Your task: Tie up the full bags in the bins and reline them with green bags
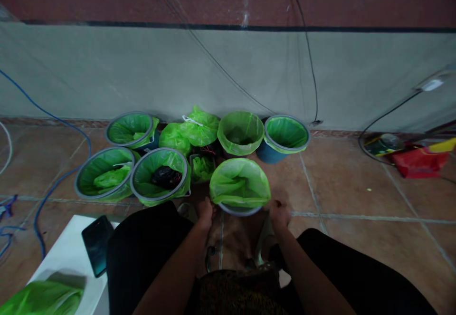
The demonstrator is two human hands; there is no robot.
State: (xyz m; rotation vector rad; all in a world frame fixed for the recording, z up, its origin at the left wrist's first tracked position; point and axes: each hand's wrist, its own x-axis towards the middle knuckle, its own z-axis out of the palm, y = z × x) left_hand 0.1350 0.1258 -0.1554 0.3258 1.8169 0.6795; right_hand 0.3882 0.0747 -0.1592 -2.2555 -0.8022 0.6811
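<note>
Between my knees stands a small bucket-like bin with a green plastic bag (240, 177) spread over its opening; the bag overhangs the front, and a strip of the grey-blue rim (242, 210) shows below it. My left hand (205, 214) is closed at the bag's left edge, fingers pinched on the plastic. On the opposite side, my right hand (280, 214) is curled closed at the bag's right edge. Dim light blurs the fingertips of both hands.
Several lined bins stand along the wall, including a right one (285, 139) and a left one holding a dark bundle (166, 177). A tied green bag (199, 127) sits among them. A phone (98, 243) lies on a white surface (67, 243). A blue cable (53, 186) crosses the floor.
</note>
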